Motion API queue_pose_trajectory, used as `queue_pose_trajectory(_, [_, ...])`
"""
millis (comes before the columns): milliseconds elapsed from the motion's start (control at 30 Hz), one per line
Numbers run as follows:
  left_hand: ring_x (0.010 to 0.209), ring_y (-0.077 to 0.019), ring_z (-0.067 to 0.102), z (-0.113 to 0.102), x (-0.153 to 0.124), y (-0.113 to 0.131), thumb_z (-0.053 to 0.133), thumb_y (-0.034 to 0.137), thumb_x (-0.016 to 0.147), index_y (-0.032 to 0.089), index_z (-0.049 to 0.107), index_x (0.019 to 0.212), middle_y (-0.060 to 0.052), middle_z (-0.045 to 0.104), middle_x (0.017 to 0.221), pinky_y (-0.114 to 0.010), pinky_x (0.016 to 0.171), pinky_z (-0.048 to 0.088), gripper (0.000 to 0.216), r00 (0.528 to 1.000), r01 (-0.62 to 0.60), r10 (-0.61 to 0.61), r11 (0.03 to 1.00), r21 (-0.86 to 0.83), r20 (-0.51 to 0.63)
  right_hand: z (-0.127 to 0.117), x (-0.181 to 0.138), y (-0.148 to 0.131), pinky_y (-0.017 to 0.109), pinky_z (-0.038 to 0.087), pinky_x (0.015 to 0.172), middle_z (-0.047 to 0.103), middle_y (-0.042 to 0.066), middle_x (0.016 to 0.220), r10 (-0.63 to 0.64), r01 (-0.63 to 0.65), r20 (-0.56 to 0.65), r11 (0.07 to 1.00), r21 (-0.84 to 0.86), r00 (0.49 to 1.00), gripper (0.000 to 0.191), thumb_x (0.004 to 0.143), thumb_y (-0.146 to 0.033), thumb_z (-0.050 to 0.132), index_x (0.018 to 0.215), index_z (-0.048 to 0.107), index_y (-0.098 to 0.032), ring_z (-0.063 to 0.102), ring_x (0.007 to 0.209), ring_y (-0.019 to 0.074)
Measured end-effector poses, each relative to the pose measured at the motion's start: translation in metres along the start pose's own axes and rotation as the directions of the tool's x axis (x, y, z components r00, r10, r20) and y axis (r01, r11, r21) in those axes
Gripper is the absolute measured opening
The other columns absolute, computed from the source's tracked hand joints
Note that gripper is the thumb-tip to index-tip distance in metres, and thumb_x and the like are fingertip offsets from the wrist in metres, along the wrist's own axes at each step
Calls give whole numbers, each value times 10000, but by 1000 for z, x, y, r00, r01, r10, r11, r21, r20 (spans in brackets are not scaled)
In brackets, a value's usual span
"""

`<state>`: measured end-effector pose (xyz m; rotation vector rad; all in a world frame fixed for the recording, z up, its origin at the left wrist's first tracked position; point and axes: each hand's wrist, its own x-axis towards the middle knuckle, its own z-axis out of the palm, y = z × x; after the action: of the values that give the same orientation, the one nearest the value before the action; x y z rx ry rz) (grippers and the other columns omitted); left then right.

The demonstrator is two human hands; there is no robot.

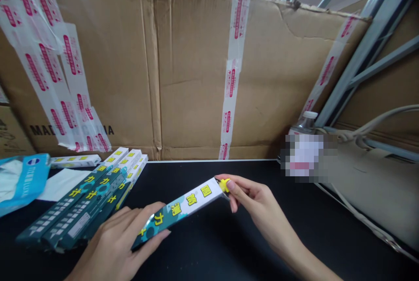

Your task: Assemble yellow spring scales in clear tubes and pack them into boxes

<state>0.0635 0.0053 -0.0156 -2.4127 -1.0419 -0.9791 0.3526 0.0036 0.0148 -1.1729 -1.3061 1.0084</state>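
Observation:
My left hand (122,239) is wrapped round the near end of a long narrow teal-and-white box (183,209) with yellow characters, held slanted just above the black table (248,237). My right hand (252,198) pinches a small yellow piece (224,184) at the box's far end, thumb and fingers closed on it. To the left lies a row of several matching long boxes (88,196), side by side on the table.
A large taped cardboard sheet (193,76) stands upright along the table's back edge. A blue packet (22,178) and white paper (62,183) lie at the far left. A plastic bottle (303,126), cables (369,130) and a metal rack frame (360,49) are at the right.

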Motion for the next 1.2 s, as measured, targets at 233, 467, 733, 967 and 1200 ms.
queue_pose_trajectory(233, [770,-178,796,1,-2,-1,413,545,1065,281,589,1221,44,811,931,-272,707,584,353,999,28,-27,1000,-8,38,1,-1,4,320,475,732,735,55,859,-83,80,-39,994,-78,996,455,850,-607,708,1077,844,-237,624,836,241])
queue_pose_trajectory(467, [741,-163,799,-2,5,2,382,536,1079,263,600,1183,48,820,918,-276,719,571,364,1000,-17,18,1000,18,-10,-2,-5,2,364,505,849,811,51,951,-80,71,-85,992,-109,993,382,849,-589,722,1067,847,-302,698,947,292])
queue_pose_trajectory(733, [734,-157,792,-1,3,1,398,521,1080,264,600,1183,54,816,923,-276,704,568,343,1000,-21,21,1000,-8,1,1,-3,1,319,547,900,831,41,972,15,-9,-55,995,103,998,402,793,-596,799,1064,845,-303,722,1011,265])
queue_pose_trajectory(967, [727,-170,788,-2,5,2,430,522,1068,268,608,1179,43,814,904,-277,712,573,330,1000,-9,9,999,-38,-5,2,-2,2,324,542,900,813,53,983,46,-39,-22,973,229,999,425,742,-550,867,1063,834,-273,700,976,238])
queue_pose_trajectory(1200, [729,-174,789,-3,2,3,434,516,1070,265,602,1181,43,820,903,-287,734,561,322,1000,-11,10,1000,-24,-20,-1,1,7,276,502,709,702,22,814,10,1,-64,985,175,998,338,748,-526,867,766,729,-218,608,771,184])
